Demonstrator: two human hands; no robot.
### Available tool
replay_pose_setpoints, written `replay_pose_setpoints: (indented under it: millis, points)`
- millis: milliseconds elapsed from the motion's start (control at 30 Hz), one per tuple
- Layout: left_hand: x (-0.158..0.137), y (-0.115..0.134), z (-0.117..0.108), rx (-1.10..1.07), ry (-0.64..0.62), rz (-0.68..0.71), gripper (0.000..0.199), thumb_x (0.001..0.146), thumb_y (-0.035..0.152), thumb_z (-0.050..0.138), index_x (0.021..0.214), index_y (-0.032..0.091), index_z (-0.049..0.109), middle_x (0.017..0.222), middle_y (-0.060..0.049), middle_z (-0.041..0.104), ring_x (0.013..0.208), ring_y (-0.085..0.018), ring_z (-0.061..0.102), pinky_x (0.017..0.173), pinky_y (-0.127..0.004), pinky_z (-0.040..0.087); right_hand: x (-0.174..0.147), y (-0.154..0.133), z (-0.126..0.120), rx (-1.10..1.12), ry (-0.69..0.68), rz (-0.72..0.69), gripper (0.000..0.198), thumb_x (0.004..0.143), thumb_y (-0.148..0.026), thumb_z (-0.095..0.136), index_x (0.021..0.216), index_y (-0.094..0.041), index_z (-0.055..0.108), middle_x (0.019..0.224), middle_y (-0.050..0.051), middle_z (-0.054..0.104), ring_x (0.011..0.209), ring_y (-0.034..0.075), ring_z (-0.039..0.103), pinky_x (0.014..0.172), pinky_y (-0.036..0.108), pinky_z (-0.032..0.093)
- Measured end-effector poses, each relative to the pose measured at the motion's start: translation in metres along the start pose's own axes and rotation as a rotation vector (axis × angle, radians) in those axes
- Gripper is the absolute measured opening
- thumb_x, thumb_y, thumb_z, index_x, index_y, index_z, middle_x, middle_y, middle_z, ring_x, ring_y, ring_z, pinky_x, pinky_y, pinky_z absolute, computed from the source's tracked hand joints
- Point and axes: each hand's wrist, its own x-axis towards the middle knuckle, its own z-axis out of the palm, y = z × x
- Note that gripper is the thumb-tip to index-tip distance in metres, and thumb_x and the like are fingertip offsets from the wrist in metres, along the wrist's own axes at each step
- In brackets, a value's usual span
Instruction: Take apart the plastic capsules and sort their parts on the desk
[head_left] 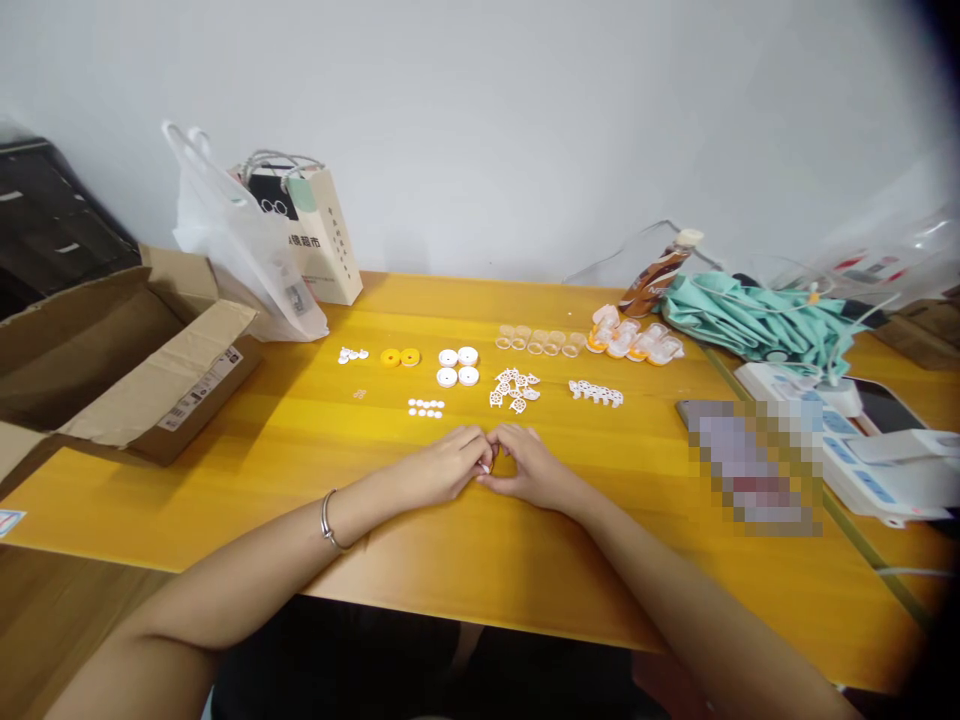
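My left hand (pixel 454 462) and my right hand (pixel 531 468) meet over the table's front half. A small white piece (pixel 486 469) shows between my fingertips; its kind is mostly hidden. The left fingers are closed around it, while the right thumb and curled fingers press in from the other side. Just beyond lie rows of small white discs (pixel 426 408) and a loose pile of white spoked plastic parts (pixel 514 388). White round wheel-like pieces (pixel 457 367), two yellow ones (pixel 400 357) and a row of white perforated parts (pixel 595 392) are farther off.
Clear cups (pixel 539 341) and orange-and-clear packets (pixel 634 338) stand behind. On the left are an open cardboard box (pixel 199 375), a plastic bag (pixel 240 250) and a paper bag (pixel 330 235). A bottle (pixel 661 272), teal fabric (pixel 757 318), blurred phone-like object (pixel 750 465) and power strip (pixel 847 445) occupy the right.
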Motion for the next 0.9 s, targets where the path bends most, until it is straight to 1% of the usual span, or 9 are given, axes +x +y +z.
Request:
replay_pose_setpoints:
  millis: [200,467,567,667,767,833,900]
  points:
    - [0.0,-0.002,0.0,-0.083,0.021,-0.027,0.005,0.088,0.015,0.043,0.089,0.015,0.048,0.092,-0.007,0.05,0.088,-0.016,0.048,0.082,-0.029,0.043,0.001,0.001,0.0,-0.009,0.005,0.01,0.017,0.07,-0.026,0.064,0.08,-0.021,0.05,0.081,0.001,0.055,0.08,0.016,0.05,0.074,0.031,0.034]
    - [-0.001,-0.008,0.003,-0.239,0.05,-0.066,0.004,0.085,0.019,0.051,0.085,0.016,0.053,0.087,-0.004,0.054,0.081,-0.013,0.051,0.073,-0.026,0.044,0.001,0.006,0.004,0.003,0.022,-0.012,0.018,0.071,-0.027,0.063,0.083,-0.021,0.05,0.081,0.001,0.056,0.08,0.016,0.051,0.074,0.031,0.034]
    - [0.0,-0.009,0.001,-0.329,0.096,-0.071,0.007,0.084,0.022,0.053,0.084,0.016,0.055,0.086,-0.004,0.057,0.079,-0.013,0.053,0.072,-0.026,0.044,0.0,0.006,0.004,0.016,0.018,-0.014,0.019,0.072,-0.029,0.063,0.084,-0.021,0.05,0.082,0.001,0.056,0.081,0.017,0.052,0.074,0.031,0.034]
    - [0.002,-0.013,-0.01,-0.376,0.243,-0.101,0.01,0.083,0.025,0.056,0.082,0.015,0.057,0.084,-0.004,0.059,0.08,-0.013,0.055,0.076,-0.028,0.043,-0.001,0.007,0.003,0.03,0.016,-0.005,0.024,0.072,-0.033,0.064,0.088,-0.021,0.05,0.084,0.001,0.057,0.082,0.017,0.053,0.075,0.032,0.035]
    - [0.0,-0.028,-0.03,-0.338,0.408,-0.212,0.012,0.081,0.027,0.057,0.078,0.015,0.057,0.084,-0.004,0.058,0.079,-0.013,0.054,0.073,-0.026,0.042,-0.001,0.006,0.003,0.04,0.013,0.004,0.025,0.072,-0.034,0.064,0.091,-0.022,0.051,0.086,0.001,0.058,0.084,0.017,0.053,0.077,0.033,0.034]
    - [-0.004,-0.043,-0.044,-0.276,0.46,-0.304,0.013,0.079,0.028,0.059,0.075,0.015,0.058,0.085,-0.004,0.059,0.078,-0.013,0.053,0.069,-0.025,0.041,-0.002,0.006,0.002,0.041,0.008,0.011,0.024,0.073,-0.034,0.064,0.09,-0.022,0.051,0.086,0.001,0.058,0.084,0.017,0.054,0.078,0.033,0.034]
    - [-0.01,-0.058,-0.055,-0.226,0.435,-0.385,0.014,0.077,0.028,0.06,0.072,0.015,0.059,0.083,-0.004,0.06,0.079,-0.014,0.053,0.072,-0.026,0.041,-0.002,0.006,0.002,0.042,0.007,0.015,0.024,0.073,-0.034,0.063,0.09,-0.022,0.051,0.086,0.001,0.058,0.085,0.017,0.054,0.078,0.034,0.034]
